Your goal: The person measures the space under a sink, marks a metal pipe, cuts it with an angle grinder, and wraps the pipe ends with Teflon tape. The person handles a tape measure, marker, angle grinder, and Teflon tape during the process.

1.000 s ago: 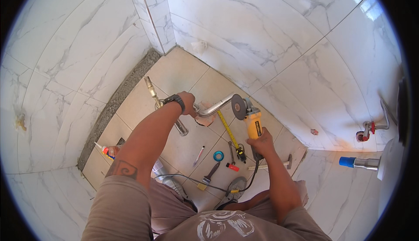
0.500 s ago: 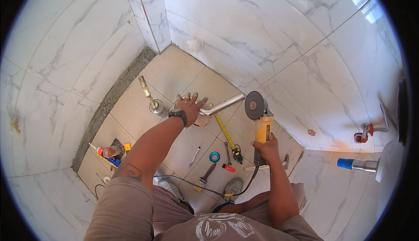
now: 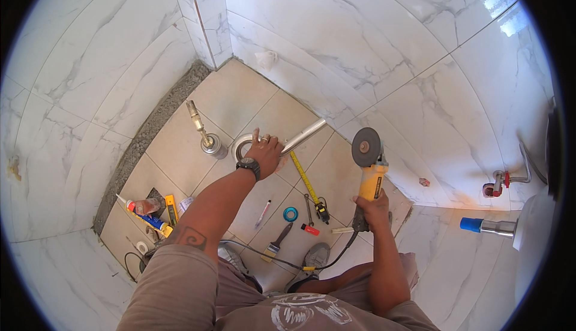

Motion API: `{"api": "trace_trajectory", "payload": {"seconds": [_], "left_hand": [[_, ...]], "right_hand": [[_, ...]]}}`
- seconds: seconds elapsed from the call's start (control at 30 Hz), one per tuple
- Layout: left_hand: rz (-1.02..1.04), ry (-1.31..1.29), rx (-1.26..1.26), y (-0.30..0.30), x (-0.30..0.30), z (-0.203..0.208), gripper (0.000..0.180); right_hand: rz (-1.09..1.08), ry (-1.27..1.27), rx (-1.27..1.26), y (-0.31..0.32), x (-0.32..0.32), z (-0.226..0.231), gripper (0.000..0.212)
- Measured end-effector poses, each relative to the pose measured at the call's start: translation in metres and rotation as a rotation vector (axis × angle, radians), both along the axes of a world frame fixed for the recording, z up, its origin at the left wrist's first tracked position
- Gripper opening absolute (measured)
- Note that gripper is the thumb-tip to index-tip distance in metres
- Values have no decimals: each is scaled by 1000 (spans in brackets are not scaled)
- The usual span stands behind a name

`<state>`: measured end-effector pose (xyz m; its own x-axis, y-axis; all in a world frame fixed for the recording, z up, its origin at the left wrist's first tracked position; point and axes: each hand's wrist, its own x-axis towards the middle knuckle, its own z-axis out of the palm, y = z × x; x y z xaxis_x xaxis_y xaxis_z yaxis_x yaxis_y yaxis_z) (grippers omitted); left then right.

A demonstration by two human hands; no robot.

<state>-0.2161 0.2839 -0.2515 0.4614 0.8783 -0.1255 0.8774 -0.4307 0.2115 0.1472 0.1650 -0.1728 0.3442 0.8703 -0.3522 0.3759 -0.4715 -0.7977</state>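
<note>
My left hand [image 3: 265, 153], with a watch at the wrist, has its fingers curled over a bent chrome pipe [image 3: 305, 135]. A round metal ring or flange [image 3: 239, 146] shows just left of that hand; whether it joins the pipe is hidden. To the right, my right hand [image 3: 373, 210] grips a yellow angle grinder [image 3: 371, 182] by its dark rear body. Its dark disc [image 3: 365, 146] points away from me, apart from the pipe. The power cord [image 3: 336, 260] loops back toward my feet. Just left of the pipe stands a gas torch [image 3: 204, 132] on its canister.
Across the tiled floor lie a tape measure [image 3: 322, 212], a wrench [image 3: 309, 208], a teal tape roll [image 3: 290, 214], a red lighter [image 3: 310, 229], a brush [image 3: 277, 242] and a marker [image 3: 263, 212]. A sealant tube [image 3: 146, 217] lies left. Marbled walls surround the floor; a valve [image 3: 497, 182] sticks out right.
My left hand has gone from spread fingers to curled ones, uncovering the ring. The pipe's far end has shifted left, and the grinder has moved slightly right, away from it.
</note>
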Motion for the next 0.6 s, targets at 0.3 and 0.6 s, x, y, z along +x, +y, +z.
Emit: {"api": "trace_trajectory", "payload": {"seconds": [0.3, 0.6], "left_hand": [[-171, 140, -4, 2, -9, 9, 46], [-178, 75, 77, 5, -6, -8, 47]], "right_hand": [[205, -142, -71, 17, -21, -4, 55], [374, -298, -113, 50, -45, 2, 57]]}}
